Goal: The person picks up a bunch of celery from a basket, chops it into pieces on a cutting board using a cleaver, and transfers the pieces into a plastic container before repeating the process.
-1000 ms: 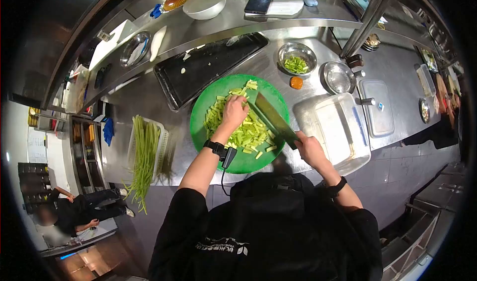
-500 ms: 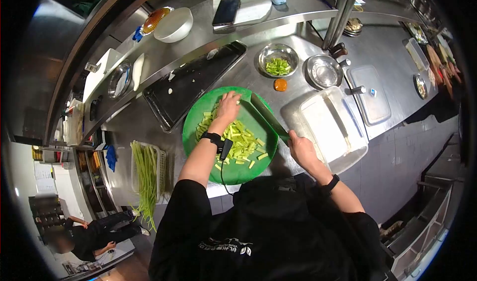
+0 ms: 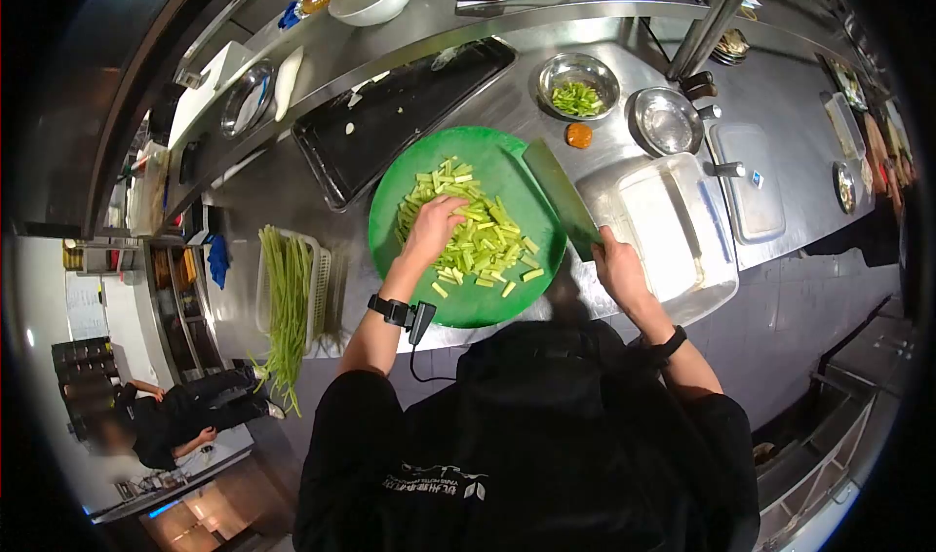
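My right hand [image 3: 620, 266] is closed round the handle of a cleaver [image 3: 561, 196], whose broad blade lies along the right edge of a round green cutting board [image 3: 507, 301]. On the board a loose heap of short-cut green stalks [image 3: 478, 241] spreads across the middle. My left hand [image 3: 434, 230] rests at the left side of this heap, fingers bent and a little apart from the thumb, touching the pieces. Whether any piece is between the fingertips is hard to make out.
Long green stalks [image 3: 283, 308] hang over a white basket [image 3: 318, 294] at left. A black tray [image 3: 390, 113] lies behind the board. Metal bowls [image 3: 579, 84], a brown-orange round item [image 3: 578, 136] and a clear plastic container [image 3: 717, 294] stand right. Another person [image 3: 161, 420] is at far left.
My left hand has moved from the board's far edge back towards me, onto the heap's left side. The cleaver stays in my right hand at the board's right edge. The camera view has shifted.
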{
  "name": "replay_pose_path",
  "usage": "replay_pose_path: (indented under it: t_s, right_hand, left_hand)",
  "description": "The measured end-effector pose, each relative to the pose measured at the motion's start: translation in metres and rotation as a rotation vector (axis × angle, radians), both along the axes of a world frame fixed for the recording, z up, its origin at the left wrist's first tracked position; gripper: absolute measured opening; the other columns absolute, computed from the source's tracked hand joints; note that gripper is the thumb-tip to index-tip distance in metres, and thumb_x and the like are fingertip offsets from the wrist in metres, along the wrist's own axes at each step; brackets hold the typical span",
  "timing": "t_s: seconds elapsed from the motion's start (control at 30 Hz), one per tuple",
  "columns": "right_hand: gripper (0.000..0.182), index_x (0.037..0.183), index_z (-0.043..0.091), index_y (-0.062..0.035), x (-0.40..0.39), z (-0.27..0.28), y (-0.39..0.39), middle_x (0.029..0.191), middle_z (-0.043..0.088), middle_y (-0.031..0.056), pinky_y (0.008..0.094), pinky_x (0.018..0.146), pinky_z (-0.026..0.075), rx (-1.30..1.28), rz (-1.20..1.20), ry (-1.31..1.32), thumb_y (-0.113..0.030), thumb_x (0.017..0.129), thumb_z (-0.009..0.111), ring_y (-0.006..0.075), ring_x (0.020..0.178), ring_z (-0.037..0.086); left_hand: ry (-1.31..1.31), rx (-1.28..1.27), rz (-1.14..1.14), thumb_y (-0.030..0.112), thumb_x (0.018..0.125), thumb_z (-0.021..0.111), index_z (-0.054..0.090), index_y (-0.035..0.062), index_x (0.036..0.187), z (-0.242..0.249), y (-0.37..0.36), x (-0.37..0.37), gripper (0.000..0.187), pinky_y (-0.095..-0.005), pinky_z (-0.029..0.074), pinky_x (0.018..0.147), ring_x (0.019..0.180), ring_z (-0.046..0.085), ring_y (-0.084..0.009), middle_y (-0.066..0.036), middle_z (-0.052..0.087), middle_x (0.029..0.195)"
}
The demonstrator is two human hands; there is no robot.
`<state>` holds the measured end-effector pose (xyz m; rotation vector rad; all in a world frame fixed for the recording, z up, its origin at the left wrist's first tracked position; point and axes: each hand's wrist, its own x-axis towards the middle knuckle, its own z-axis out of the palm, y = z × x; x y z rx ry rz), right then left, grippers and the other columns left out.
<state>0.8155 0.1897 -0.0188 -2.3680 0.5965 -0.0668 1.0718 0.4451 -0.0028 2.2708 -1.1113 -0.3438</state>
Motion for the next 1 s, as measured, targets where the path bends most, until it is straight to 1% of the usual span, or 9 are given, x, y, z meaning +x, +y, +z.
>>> replay_pose_path:
  t_s: [0.23, 0.3, 0.37, 0.43, 0.53, 0.67, 0.83, 0.9, 1.0]
  right_hand:
    - [0.016, 0.102, 0.049, -0.0019, 0.003, 0.007, 0.004, 0.070, 0.063, 0.0282, 0.0576, 0.062, 0.049, -0.068, 0.029, 0.005, -0.011, 0.094, 0.060, 0.0488, 0.068, 0.063]
    - [0.018, 0.105, 0.050, -0.0014, 0.003, 0.010, 0.006, 0.071, 0.064, 0.0287, 0.0578, 0.064, 0.050, -0.072, 0.014, 0.013, -0.012, 0.095, 0.060, 0.0493, 0.069, 0.063]
    - [0.018, 0.107, 0.052, -0.0010, 0.003, 0.005, 0.007, 0.071, 0.064, 0.0291, 0.0578, 0.065, 0.050, -0.060, 0.008, 0.019, -0.012, 0.095, 0.060, 0.0493, 0.070, 0.064]
    - [0.019, 0.108, 0.053, -0.0007, 0.005, 0.010, 0.005, 0.072, 0.064, 0.0296, 0.0578, 0.066, 0.050, -0.053, -0.001, 0.025, -0.013, 0.095, 0.060, 0.0492, 0.071, 0.064]
    - [0.018, 0.107, 0.056, -0.0001, 0.009, 0.021, 0.004, 0.075, 0.065, 0.0305, 0.0559, 0.066, 0.051, 0.004, 0.028, 0.025, -0.013, 0.096, 0.060, 0.0473, 0.074, 0.066]
    - [0.017, 0.107, 0.056, 0.0000, 0.009, 0.041, 0.024, 0.075, 0.065, 0.0293, 0.0536, 0.063, 0.051, 0.183, -0.040, 0.123, -0.013, 0.097, 0.060, 0.0475, 0.072, 0.066]
    - [0.015, 0.106, 0.057, -0.0005, 0.010, 0.050, 0.049, 0.072, 0.065, 0.0271, 0.0521, 0.061, 0.050, 0.150, 0.149, 0.016, -0.012, 0.097, 0.060, 0.0475, 0.070, 0.065]
    - [0.016, 0.107, 0.058, -0.0017, 0.010, 0.061, 0.059, 0.071, 0.063, 0.0271, 0.0528, 0.061, 0.050, 0.122, 0.241, 0.005, -0.013, 0.096, 0.061, 0.0476, 0.070, 0.064]
    - [0.018, 0.107, 0.060, -0.0022, 0.011, 0.072, 0.071, 0.068, 0.063, 0.0248, 0.0525, 0.063, 0.052, -0.026, 0.571, 0.069, -0.015, 0.095, 0.064, 0.0447, 0.069, 0.065]
  left_hand:
    - [-0.025, -0.205, 0.250, 0.010, 0.086, 0.074, 0.072, 0.0016, 0.104, -0.005, 0.030, -0.022, 0.020, -0.0413, 0.055, 0.078, 0.092, 0.070, -0.0370, -0.019, 0.072, 0.101]
    - [0.046, -0.176, 0.280, 0.012, 0.085, 0.074, 0.074, 0.0026, 0.101, -0.009, 0.037, -0.023, 0.018, -0.0403, 0.054, 0.082, 0.097, 0.068, -0.0359, -0.017, 0.071, 0.104]
    - [-0.280, -0.249, 0.272, 0.013, 0.085, 0.075, 0.075, 0.0042, 0.099, -0.015, 0.043, -0.027, 0.017, -0.0395, 0.051, 0.086, 0.102, 0.063, -0.0349, -0.014, 0.068, 0.106]
    - [-0.240, -0.228, 0.331, 0.012, 0.082, 0.077, 0.075, 0.0052, 0.094, -0.018, 0.052, -0.037, 0.014, -0.0417, 0.048, 0.087, 0.102, 0.059, -0.0344, -0.012, 0.064, 0.105]
    - [-0.255, -0.295, 0.498, 0.006, 0.078, 0.079, 0.071, 0.0048, 0.089, -0.028, 0.082, -0.058, 0.014, -0.0453, 0.046, 0.080, 0.093, 0.057, -0.0347, -0.012, 0.059, 0.091]
    - [-0.350, -0.251, 0.658, 0.001, 0.078, 0.077, 0.066, 0.0041, 0.092, -0.055, 0.121, -0.090, 0.018, -0.0452, 0.047, 0.079, 0.091, 0.057, -0.0358, -0.013, 0.061, 0.093]
    - [-0.298, -0.223, 0.695, 0.001, 0.078, 0.077, 0.066, 0.0029, 0.094, -0.076, 0.147, -0.120, 0.020, -0.0456, 0.047, 0.081, 0.094, 0.058, -0.0359, -0.013, 0.062, 0.098]
    - [-0.323, -0.245, 0.521, 0.002, 0.079, 0.076, 0.066, 0.0026, 0.099, -0.079, 0.154, -0.129, 0.024, -0.0450, 0.048, 0.082, 0.095, 0.058, -0.0355, -0.013, 0.063, 0.101]
    - [-0.282, -0.238, 0.597, 0.003, 0.080, 0.076, 0.066, 0.0028, 0.105, -0.084, 0.159, -0.134, 0.027, -0.0446, 0.048, 0.083, 0.095, 0.058, -0.0344, -0.012, 0.064, 0.102]
